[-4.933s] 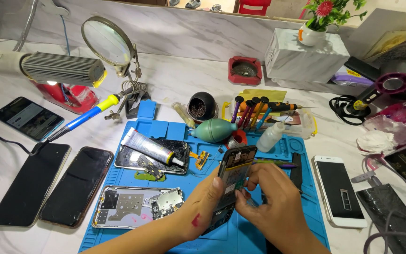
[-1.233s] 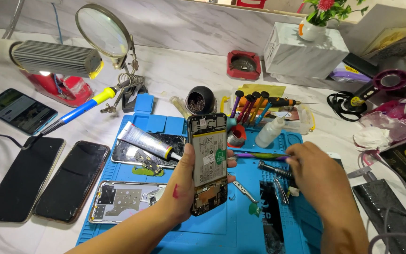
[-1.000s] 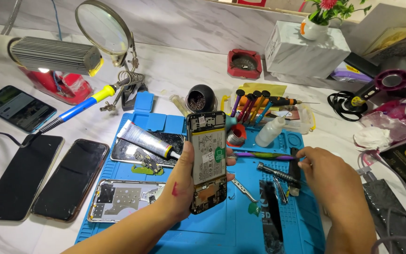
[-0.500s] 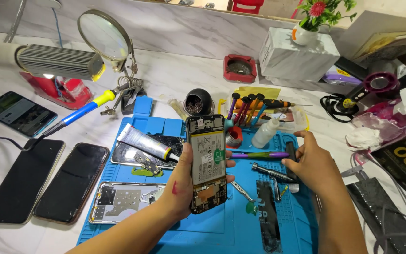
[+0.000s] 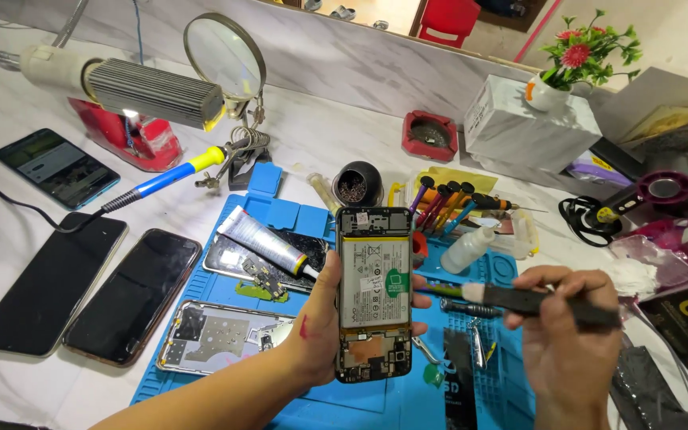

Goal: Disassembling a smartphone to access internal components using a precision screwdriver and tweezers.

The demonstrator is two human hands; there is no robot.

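My left hand (image 5: 322, 318) holds an opened phone (image 5: 373, 293) upright above the blue work mat (image 5: 312, 398); its back is off, showing the grey battery and the circuit boards. My right hand (image 5: 568, 334) grips a black-handled brush (image 5: 531, 301), held level with its pale tip pointing left toward the phone's right edge, close to it but apart.
On the mat lie a phone frame (image 5: 224, 348), a glue tube (image 5: 268, 242) on a cracked phone, tweezers and a rack of screwdrivers (image 5: 447, 203). Left of it lie three phones (image 5: 89, 291), a soldering iron (image 5: 165, 179), a lamp and a magnifier (image 5: 224, 56). Cables and boxes crowd the right.
My right hand has picked the black brush off the mat and raised it toward the phone. My left hand still holds the opened phone upright in about the same place.
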